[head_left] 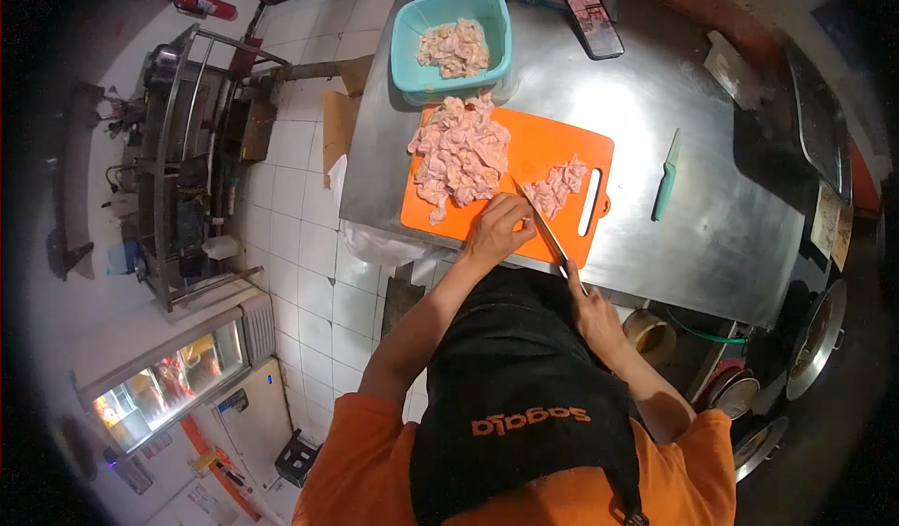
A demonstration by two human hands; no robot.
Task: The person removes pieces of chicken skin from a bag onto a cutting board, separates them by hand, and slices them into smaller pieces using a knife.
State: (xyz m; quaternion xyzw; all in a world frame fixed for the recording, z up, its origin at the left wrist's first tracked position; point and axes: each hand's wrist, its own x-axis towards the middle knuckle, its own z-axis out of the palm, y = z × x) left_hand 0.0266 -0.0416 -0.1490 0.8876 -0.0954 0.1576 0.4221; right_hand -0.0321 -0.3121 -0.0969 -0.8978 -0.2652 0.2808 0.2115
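Observation:
My right hand (596, 320) grips the handle of a kitchen knife (552, 236), its blade slanting over the orange cutting board (552, 133). Close to the left side of the blade, my left hand (503, 229) rests on the board with fingers bent together; whatever lies under the fingertips is hidden. A large heap of pale pink raw meat (461, 151), which looks like chicken, covers the board's left part. To the right of the blade lies a smaller pile of cut meat (557, 186). More meat sits inside a turquoise tub (405, 48) behind the board.
A green-handled knife (667, 179) lies on the steel table (721, 236) right of the board. Farther back is a phone (595, 26) with a lit screen. Pans (817, 339) stand at the lower right. A metal rack (178, 170) and a lit display fridge (169, 381) are at left.

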